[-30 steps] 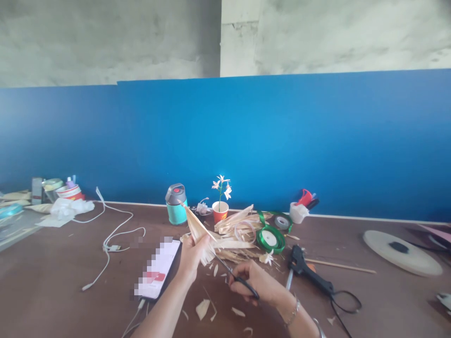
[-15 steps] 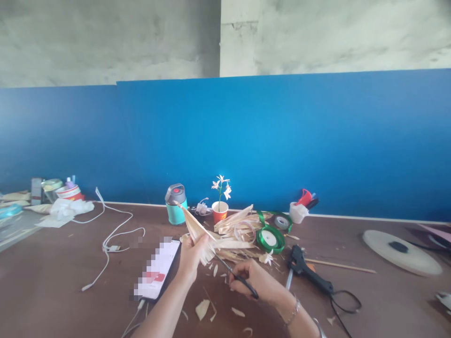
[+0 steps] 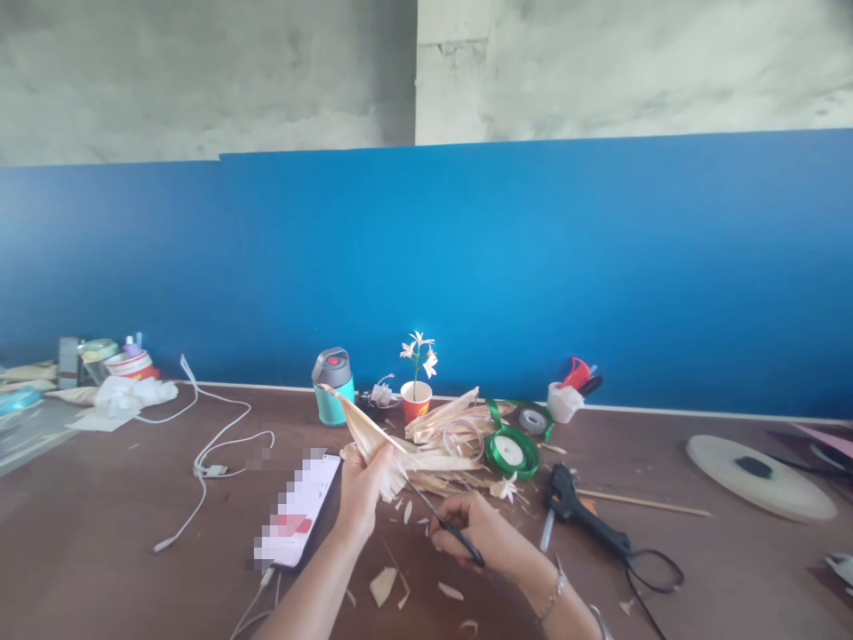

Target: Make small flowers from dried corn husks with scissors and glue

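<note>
My left hand [image 3: 362,489] is closed on a pale dried corn husk [image 3: 364,430], whose narrow tip points up and left. In my right hand [image 3: 474,532] is a pair of dark-handled scissors [image 3: 459,540], with the blades reaching up-left to the husk's lower right edge. How far the blades are parted is too small to tell. Cut husk scraps [image 3: 383,587] lie on the table below my hands. Behind them is a pile of more husks [image 3: 443,418], and a small white husk-like flower [image 3: 505,488] lies at its right.
A phone [image 3: 299,511] lies by my left forearm. A glue gun [image 3: 586,511] with its cord is right of my right hand. Farther back are a teal flask [image 3: 334,404], a paper cup [image 3: 416,408] with a flower stem, green ribbon [image 3: 531,458] and a white turntable-like disc [image 3: 760,477].
The husk's tip has swung slightly left and down. My right hand and the scissors have shifted a little to the left; my left hand is nearly still.
</note>
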A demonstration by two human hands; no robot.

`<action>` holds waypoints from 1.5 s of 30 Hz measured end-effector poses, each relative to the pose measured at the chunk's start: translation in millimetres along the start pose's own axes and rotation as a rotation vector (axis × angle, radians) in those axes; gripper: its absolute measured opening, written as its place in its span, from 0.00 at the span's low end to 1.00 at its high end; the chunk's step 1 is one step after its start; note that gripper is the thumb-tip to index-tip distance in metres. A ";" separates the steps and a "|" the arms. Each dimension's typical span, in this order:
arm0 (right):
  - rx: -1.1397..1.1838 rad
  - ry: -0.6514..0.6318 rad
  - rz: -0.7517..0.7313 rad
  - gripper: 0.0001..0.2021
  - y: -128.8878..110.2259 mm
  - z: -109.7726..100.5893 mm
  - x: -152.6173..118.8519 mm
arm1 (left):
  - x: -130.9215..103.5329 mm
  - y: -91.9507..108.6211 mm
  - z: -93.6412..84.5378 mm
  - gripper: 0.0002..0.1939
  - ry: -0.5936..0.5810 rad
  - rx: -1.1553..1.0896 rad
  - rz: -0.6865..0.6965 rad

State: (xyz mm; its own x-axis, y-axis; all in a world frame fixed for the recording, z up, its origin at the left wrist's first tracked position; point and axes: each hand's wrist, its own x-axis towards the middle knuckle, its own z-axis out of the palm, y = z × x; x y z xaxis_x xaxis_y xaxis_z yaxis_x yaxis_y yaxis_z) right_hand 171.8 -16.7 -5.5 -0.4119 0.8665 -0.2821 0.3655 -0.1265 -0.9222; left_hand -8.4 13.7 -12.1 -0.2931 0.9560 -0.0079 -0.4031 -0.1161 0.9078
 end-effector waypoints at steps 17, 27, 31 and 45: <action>0.054 0.011 -0.050 0.06 12.2 4.7 6.2 | -9.1 -3.1 7.8 0.21 0.105 -0.028 -0.010; 0.031 0.039 -0.032 0.05 4.7 5.1 2.2 | -15.2 3.8 14.5 0.20 0.128 -0.073 -0.034; 0.033 0.052 -0.034 0.05 1.1 6.5 0.1 | -16.4 4.3 15.0 0.20 0.125 -0.082 -0.025; 0.077 0.034 -0.034 0.05 0.1 13.4 2.1 | -22.7 -2.9 16.8 0.19 0.208 -0.096 -0.028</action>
State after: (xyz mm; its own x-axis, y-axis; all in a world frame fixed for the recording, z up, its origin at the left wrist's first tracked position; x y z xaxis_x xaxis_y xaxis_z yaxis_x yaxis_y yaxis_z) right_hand 159.8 -21.3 -9.8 -0.3938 0.8867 -0.2424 0.2862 -0.1324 -0.9490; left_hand 14.0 -3.2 -7.5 -0.4493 0.8842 -0.1276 -0.4911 -0.1252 0.8621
